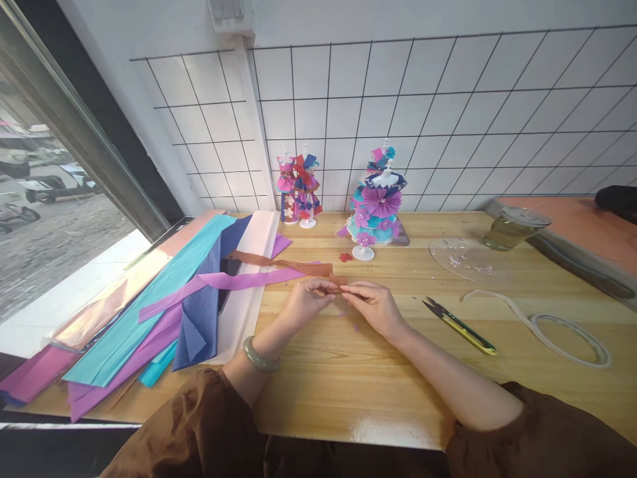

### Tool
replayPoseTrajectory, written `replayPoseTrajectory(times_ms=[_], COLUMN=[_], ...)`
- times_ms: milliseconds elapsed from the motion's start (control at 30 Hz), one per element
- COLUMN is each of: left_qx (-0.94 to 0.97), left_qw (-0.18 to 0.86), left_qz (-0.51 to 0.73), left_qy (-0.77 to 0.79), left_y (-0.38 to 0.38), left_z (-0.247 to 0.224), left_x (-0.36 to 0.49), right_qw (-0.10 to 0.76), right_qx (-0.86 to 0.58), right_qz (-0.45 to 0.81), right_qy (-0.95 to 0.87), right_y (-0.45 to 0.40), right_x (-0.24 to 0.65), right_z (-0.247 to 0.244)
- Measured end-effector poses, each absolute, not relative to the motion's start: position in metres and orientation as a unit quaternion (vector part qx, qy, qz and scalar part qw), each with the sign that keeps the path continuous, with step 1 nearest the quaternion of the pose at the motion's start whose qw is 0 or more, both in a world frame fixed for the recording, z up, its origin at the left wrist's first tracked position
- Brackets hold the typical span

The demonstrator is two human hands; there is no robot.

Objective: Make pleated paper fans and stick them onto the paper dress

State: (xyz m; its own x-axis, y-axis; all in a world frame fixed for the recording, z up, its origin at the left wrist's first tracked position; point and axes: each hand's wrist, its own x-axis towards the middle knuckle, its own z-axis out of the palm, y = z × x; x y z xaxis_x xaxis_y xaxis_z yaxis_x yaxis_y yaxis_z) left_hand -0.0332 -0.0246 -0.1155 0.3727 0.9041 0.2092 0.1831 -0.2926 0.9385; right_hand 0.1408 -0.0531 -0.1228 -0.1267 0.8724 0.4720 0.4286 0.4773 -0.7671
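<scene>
A long brown crepe paper strip point(303, 267) runs from the paper pile toward my fingers, and its near end is pinched between both hands. My left hand point(309, 302), below a green bangle point(259, 355), grips that end with thumb and forefinger. Close beside it, my right hand point(374, 307) holds the same end in a pinch, the fingertips of both hands almost touching. Just behind the brown strip a purple strip point(239, 280) stretches left over the pile. Beyond my hands lies a small red paper flower point(345, 257).
Coloured crepe paper sheets point(164, 299) cover the table's left side. Decorated paper dress figures point(381, 206) and smaller ones point(298, 192) stand by the tiled wall. To the right are thread snips point(460, 325), a white cord coil point(567, 342), a clear plate with beads point(448, 265) and a lidded cup point(515, 229).
</scene>
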Motion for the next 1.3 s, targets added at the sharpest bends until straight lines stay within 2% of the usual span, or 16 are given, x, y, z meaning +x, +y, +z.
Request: replayPoseTrajectory(times_ms=[267, 700, 1033, 1300], left_qx=[0.720, 0.712, 0.684, 0.645], left_qw=[0.400, 0.390, 0.430, 0.493], left_qz=[0.406, 0.406, 0.402, 0.401], left_qy=[0.396, 0.420, 0.431, 0.424], left_y=[-0.021, -0.024, -0.024, -0.025], left_z=[-0.121, -0.115, -0.113, -0.107], left_x=[-0.035, -0.034, -0.033, -0.033], right_qw=[0.482, 0.475, 0.480, 0.486], right_qx=[-0.453, -0.509, -0.510, -0.519], right_qz=[0.234, 0.275, 0.286, 0.429], right_qy=[-0.713, -0.664, -0.653, -0.557], right_y=[-0.054, -0.053, -0.054, -0.050], right_x=[0.140, 0.138, 0.137, 0.137], right_z=[-0.121, -0.125, -0.121, -0.121])
